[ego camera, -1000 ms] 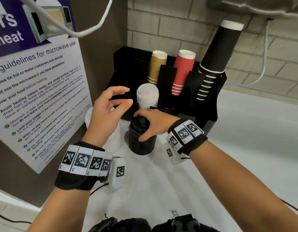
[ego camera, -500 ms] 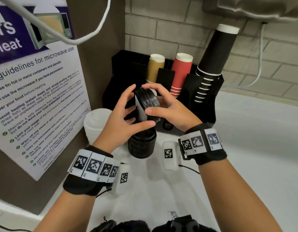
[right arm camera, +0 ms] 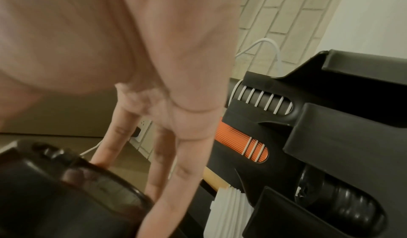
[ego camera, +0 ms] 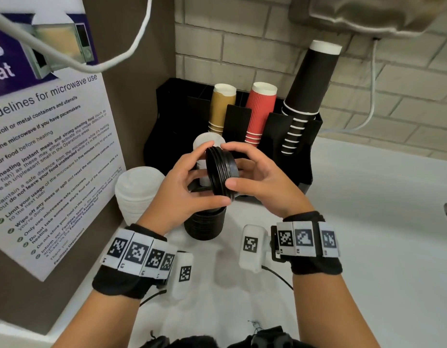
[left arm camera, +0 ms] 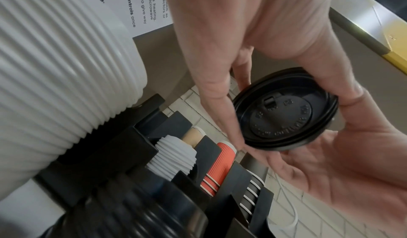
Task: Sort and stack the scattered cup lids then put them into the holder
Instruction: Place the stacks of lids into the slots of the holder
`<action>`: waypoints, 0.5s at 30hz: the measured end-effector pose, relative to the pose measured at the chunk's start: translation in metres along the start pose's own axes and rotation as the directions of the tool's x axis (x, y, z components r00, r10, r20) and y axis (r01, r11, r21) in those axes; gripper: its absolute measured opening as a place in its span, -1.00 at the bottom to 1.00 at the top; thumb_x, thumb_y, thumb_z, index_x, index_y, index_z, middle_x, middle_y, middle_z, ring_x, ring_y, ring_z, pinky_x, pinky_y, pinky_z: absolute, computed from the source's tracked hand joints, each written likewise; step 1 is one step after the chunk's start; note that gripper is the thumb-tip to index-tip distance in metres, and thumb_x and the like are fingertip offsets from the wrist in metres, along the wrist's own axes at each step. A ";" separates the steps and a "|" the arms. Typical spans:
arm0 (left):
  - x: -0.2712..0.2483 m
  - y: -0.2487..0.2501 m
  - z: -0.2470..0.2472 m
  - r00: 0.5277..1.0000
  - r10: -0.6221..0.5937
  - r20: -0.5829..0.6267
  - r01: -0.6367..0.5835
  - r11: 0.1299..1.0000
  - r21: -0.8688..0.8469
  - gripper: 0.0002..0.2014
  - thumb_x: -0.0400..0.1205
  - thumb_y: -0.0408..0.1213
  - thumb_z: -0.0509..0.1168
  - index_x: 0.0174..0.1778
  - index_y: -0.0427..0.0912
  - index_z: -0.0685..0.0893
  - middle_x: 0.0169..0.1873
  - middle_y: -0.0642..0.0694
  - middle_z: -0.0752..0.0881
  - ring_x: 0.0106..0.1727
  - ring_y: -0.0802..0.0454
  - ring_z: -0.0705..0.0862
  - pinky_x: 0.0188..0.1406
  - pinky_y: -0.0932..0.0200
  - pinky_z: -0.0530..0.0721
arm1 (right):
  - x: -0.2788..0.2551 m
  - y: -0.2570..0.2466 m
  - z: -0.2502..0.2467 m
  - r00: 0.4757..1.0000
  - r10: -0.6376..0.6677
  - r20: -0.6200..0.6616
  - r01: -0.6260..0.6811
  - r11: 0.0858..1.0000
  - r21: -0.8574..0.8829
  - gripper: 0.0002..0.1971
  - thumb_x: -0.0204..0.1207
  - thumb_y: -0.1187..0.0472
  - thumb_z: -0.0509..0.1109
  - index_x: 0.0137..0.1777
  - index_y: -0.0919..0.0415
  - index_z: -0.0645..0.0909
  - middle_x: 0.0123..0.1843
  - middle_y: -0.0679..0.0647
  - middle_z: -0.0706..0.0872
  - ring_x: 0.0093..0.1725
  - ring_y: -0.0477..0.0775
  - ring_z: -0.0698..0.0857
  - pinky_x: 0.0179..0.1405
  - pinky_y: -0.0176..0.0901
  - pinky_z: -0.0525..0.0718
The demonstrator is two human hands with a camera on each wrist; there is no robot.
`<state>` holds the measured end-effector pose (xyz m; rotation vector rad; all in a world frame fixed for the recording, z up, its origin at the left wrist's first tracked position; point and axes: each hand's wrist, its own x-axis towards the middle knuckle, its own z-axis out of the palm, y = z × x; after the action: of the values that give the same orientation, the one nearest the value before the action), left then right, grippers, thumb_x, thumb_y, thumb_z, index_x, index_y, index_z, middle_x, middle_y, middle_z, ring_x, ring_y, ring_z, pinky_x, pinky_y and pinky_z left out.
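With both my left hand (ego camera: 184,187) and right hand (ego camera: 260,177) I still gripped the small stack of black plastic lids (ego camera: 221,172), now tilted further on edge.

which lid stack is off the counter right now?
The small stack of black plastic lids, held tilted on edge between both hands. The taller black lid stack and the white lid stack stand on the white counter.
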<state>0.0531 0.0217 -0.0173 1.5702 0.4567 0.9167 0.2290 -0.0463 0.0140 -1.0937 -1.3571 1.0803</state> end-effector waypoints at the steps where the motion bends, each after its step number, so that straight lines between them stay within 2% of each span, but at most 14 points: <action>1: 0.000 0.000 0.001 1.000 0.006 -0.010 -0.006 1.000 -0.005 -0.02 0.21 -0.30 0.61 0.59 0.02 0.38 0.46 -0.05 0.47 0.40 -0.02 0.60 0.15 -0.18 0.76 | -0.002 0.000 0.000 1.000 -0.005 -0.011 0.005 1.000 0.008 -0.44 0.42 0.33 0.50 0.39 -0.07 0.52 0.11 0.07 0.76 0.11 0.15 0.76 -0.01 -0.07 0.73; 5: 0.000 -0.002 0.006 0.999 0.033 -0.018 -0.033 0.999 -0.019 -0.05 0.21 -0.29 0.62 0.55 0.04 0.41 0.45 -0.08 0.48 0.39 -0.02 0.62 0.09 -0.07 0.78 | -0.006 0.001 0.002 0.999 -0.024 -0.048 0.025 1.000 0.013 -0.43 0.39 0.32 0.52 0.38 -0.06 0.53 0.13 0.14 0.73 0.12 0.17 0.76 0.02 -0.03 0.73; 8: 0.000 -0.001 0.007 0.999 0.038 -0.013 -0.038 0.999 -0.020 -0.06 0.21 -0.31 0.62 0.54 0.06 0.41 0.46 -0.06 0.47 0.40 -0.02 0.61 0.10 -0.09 0.78 | -0.008 0.002 0.001 0.997 -0.036 -0.065 0.037 0.999 0.014 -0.39 0.40 0.31 0.53 0.43 -0.09 0.49 0.17 0.20 0.70 0.15 0.17 0.75 0.05 0.00 0.73; 10: 0.001 0.001 0.006 0.999 0.037 0.005 -0.037 0.999 -0.008 -0.05 0.20 -0.30 0.62 0.54 0.07 0.41 0.45 -0.05 0.48 0.41 -0.01 0.60 0.12 -0.12 0.77 | -0.009 0.002 0.001 0.998 -0.041 -0.055 0.041 0.999 0.007 -0.35 0.41 0.30 0.53 0.46 -0.16 0.47 0.17 0.16 0.71 0.18 0.16 0.74 0.08 0.00 0.73; 15: 0.001 0.001 0.007 1.000 0.025 0.017 -0.025 1.000 0.001 -0.05 0.21 -0.28 0.62 0.55 0.08 0.40 0.43 0.00 0.50 0.42 0.02 0.59 0.15 -0.17 0.76 | -0.009 0.001 0.001 0.996 -0.048 -0.070 0.045 0.998 -0.048 -0.39 0.37 0.30 0.56 0.41 -0.09 0.54 0.13 0.10 0.73 0.15 0.09 0.75 0.08 -0.10 0.70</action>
<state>0.0584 0.0178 -0.0159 1.5865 0.4262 0.9213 0.2287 -0.0546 0.0110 -1.1187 -1.3500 0.9713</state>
